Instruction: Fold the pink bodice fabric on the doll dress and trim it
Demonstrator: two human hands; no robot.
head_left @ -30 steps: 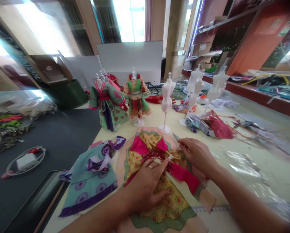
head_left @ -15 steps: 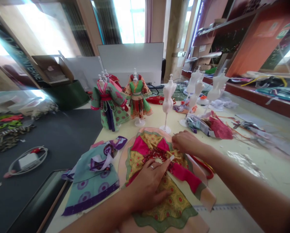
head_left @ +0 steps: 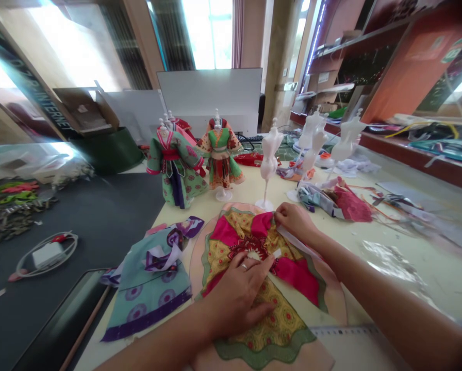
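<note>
A round doll garment (head_left: pixel 281 306) in gold and magenta, with a red patterned centre and a green scalloped edge, lies spread on a peach layer (head_left: pixel 333 304). My left hand (head_left: pixel 242 288) rests flat over its middle, fingers stretched out, a ring on one finger. A small white tag (head_left: pixel 277 253) shows at the index fingertip. At the garment's upper right edge, my right hand (head_left: pixel 293 219) pinches the cloth beside a magenta panel. Left of it lies a light blue and purple doll garment (head_left: pixel 153 288).
Two dressed doll mannequins (head_left: pixel 175 165) stand at the back, near a bare white mannequin (head_left: pixel 270 159). Fabric scraps (head_left: pixel 349 201) and clear plastic (head_left: pixel 393 265) lie to the right. A ruler (head_left: pixel 347 331) is at the front right, a coiled white cable (head_left: pixel 47 255) at the left.
My right hand has shifted slightly and now holds the edge by the upper magenta panel. The right-hand side of the garment has opened out flatter. My left hand has stayed put.
</note>
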